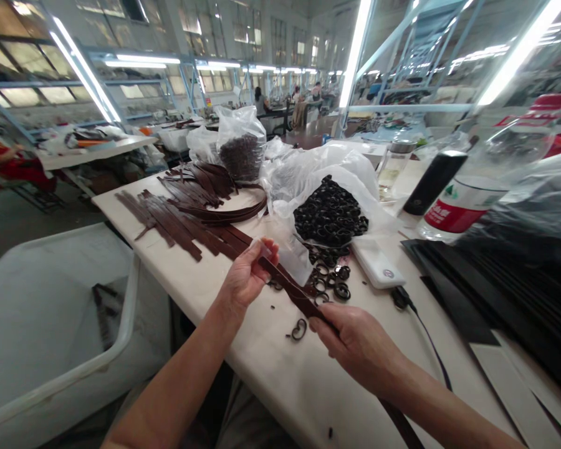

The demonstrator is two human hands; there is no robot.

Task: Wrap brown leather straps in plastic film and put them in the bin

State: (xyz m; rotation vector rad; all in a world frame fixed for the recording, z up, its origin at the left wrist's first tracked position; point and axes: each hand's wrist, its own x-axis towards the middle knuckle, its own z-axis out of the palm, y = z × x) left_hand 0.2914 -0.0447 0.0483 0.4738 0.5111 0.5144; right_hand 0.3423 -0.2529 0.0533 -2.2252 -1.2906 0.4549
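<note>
A long dark brown leather strap [292, 292] stretches between my two hands above the table. My left hand [247, 271] pinches its far end between thumb and fingers. Closer to me on the right, my right hand [355, 333] wraps round the strap, whose tail hangs down below the wrist. Just beyond the strap lie loose black curled pieces [327, 284], which look like small rings or loops. One more black loop [299, 329] rests on the near side. A heap of the same black loops [330, 212] fills an open clear plastic bag [355, 165].
Brown straps [182, 224] are spread on the white table [262, 349]. A white power bank [376, 265] with a cable, a black cylinder [434, 181] and a large bottle [462, 206] stand right. Black strips [509, 299] lie at the right edge. A white bin [126, 312] stands left.
</note>
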